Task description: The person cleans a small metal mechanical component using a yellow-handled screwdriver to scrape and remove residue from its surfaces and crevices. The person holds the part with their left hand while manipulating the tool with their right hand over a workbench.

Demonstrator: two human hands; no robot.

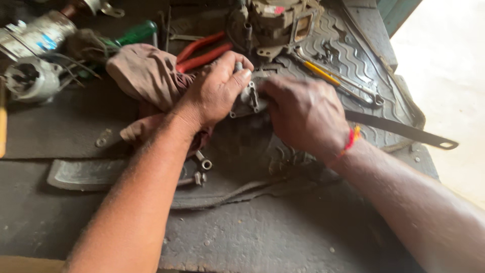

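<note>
Left hand point(214, 91) and right hand point(303, 114) around a small grey metal part point(247, 98) beside a brown rag point(146, 73).

A dull grey cast-metal part point(246, 98), greasy and pitted, sits on a ribbed black rubber mat point(353, 55). Beside it lie a soft brown cloth rag point(146, 73), pliers with glossy red, probably plastic-coated, handles point(202, 53) and a matt metal strap point(404, 130).

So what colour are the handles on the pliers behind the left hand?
Red, on the pliers, seen from the head view.
</note>
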